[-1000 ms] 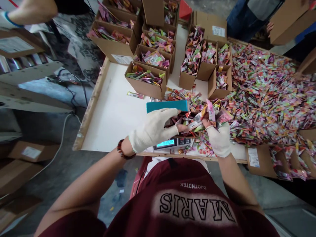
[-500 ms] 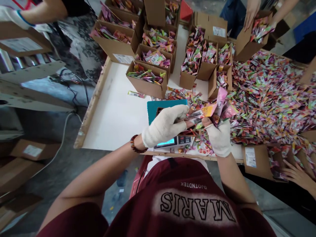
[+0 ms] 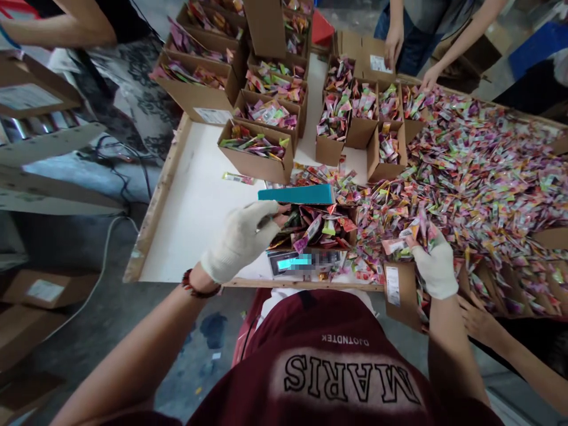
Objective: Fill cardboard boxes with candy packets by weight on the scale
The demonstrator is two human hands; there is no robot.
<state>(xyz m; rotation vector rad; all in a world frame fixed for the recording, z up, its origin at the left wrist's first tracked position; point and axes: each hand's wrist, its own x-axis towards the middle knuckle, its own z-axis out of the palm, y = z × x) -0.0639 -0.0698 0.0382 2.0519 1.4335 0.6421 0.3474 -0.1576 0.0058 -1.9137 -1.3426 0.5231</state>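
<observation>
My left hand [image 3: 239,236], in a white glove, rests with curled fingers on the near left edge of a teal-lidded box [image 3: 306,207] full of colourful sachets, which stands on a digital scale [image 3: 306,260]. My right hand [image 3: 432,260], also gloved, is closed on a few sachets [image 3: 410,234] at the near edge of the big loose sachet heap [image 3: 479,177]. It hovers over a small open carton [image 3: 397,290] at the table's front edge.
Rows of open cartons [image 3: 257,151] filled with sachets stand at the back of the white table [image 3: 195,201]. Other people's arms show at the top left [image 3: 66,26], top right [image 3: 448,47] and lower right [image 3: 492,331]. Flat cardboard lies on the floor to the left.
My right hand has left the box on the scale, moving right and closer to me into the loose heap. My left hand slid a little left and stays at the box.
</observation>
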